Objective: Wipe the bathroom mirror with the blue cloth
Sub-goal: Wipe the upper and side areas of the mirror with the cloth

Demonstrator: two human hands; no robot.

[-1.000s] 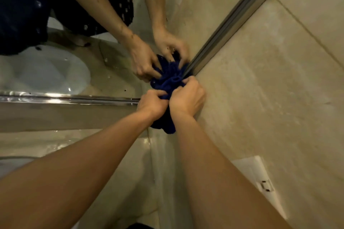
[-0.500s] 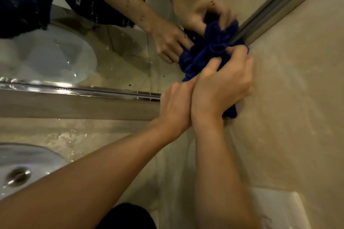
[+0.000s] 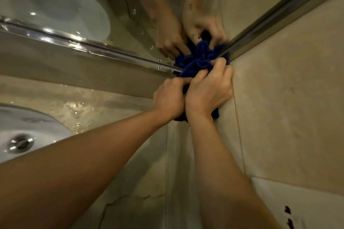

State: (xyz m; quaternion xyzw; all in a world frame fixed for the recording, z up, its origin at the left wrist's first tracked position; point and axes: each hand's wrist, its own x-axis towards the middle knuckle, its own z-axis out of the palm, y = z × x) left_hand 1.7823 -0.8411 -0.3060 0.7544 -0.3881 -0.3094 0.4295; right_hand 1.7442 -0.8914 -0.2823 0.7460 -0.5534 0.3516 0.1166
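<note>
Here both hands (image 3: pixel 193 96) press bunched blue cloth (image 3: pixel 198 61) into mirror (image 3: pixel 130 29) corner (btm-right).

Bare forearms (image 3: pixel 93 163), no sleeves, bare hands (image 3: pixel 188 98)

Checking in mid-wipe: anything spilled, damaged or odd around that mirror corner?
Water is splashed across the counter beside the sink. Both the left hand and right hand bunch the blue cloth into the mirror's corner. No damage shows.
</note>
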